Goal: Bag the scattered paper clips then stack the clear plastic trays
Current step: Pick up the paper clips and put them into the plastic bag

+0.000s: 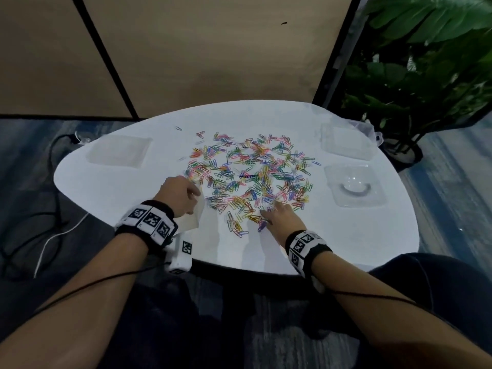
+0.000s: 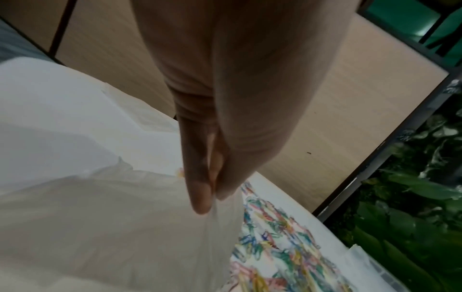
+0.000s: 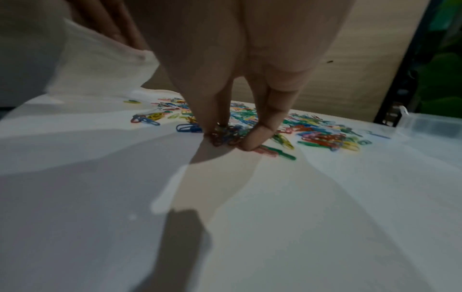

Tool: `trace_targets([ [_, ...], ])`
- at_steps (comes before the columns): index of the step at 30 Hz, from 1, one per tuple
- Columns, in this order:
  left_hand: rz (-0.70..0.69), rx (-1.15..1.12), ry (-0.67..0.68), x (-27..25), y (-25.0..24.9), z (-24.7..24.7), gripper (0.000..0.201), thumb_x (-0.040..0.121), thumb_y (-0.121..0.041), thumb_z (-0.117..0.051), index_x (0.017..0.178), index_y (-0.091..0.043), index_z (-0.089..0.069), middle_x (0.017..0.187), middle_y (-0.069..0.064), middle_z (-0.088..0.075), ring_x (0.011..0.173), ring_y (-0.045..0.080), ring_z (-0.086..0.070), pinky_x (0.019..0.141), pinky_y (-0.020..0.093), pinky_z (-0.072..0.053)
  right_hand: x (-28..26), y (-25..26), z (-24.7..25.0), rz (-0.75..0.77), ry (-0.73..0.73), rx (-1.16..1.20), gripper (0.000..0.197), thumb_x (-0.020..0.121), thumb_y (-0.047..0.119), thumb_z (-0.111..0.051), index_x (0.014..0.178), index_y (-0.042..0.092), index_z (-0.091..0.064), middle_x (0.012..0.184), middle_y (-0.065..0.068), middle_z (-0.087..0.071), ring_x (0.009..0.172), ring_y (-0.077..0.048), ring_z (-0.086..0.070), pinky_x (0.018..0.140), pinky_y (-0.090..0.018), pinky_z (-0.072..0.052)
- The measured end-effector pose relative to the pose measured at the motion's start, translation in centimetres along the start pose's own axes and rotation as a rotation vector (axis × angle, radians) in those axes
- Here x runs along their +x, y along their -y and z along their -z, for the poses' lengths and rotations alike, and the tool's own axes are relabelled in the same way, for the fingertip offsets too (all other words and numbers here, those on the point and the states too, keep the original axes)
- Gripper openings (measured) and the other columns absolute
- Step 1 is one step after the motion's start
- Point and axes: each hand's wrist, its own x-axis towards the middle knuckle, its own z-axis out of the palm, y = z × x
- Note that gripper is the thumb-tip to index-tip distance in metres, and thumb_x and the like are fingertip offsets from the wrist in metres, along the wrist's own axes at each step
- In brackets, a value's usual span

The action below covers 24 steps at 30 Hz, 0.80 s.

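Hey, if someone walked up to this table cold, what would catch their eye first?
The bright heap of paper clips spread across the middle of the white table. Next, the hands at its near edge: the right hand gathers clips with its fingertips while the left hand pinches a clear bag. Clear trays sit off to the sides.

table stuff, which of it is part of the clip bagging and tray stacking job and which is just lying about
Job:
paper clips
plastic bag, pinched by left hand
right hand, gathering clips
clear trays

Lying about:
potted plant
cables
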Motion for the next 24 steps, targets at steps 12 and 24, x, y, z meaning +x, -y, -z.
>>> trace_targets([
  [12,-0.006,-0.054,-0.001,1.5,-0.5,-1.2,0.046,0.085,-0.008,-0.072,0.131,-0.010,-0.065,0.081,0.005,-0.077,0.074,0.018,-0.070,0.097,0.032,-0.054,5.0,-1.9,5.5,-0.314,0.060,0.485,0.014,0.084,0.022,-0.073,0.077,0.013,-0.081,0.077,-0.004,-0.077,0.073,-0.015,-0.072,0.076,-0.029,-0.061],
  [24,-0.042,-0.165,-0.064,2.2,-2.5,-2.4,0.024,0.089,-0.006,-0.067,0.112,-0.005,-0.076,0.094,0.011,-0.076,0.080,0.020,-0.066,0.078,0.021,-0.046,6.0,8.1,8.9,-0.364,0.192,1.708,0.005,0.086,-0.007,-0.066,0.089,-0.009,-0.070,0.076,-0.013,-0.072,0.068,-0.016,-0.072,0.066,-0.021,-0.060],
])
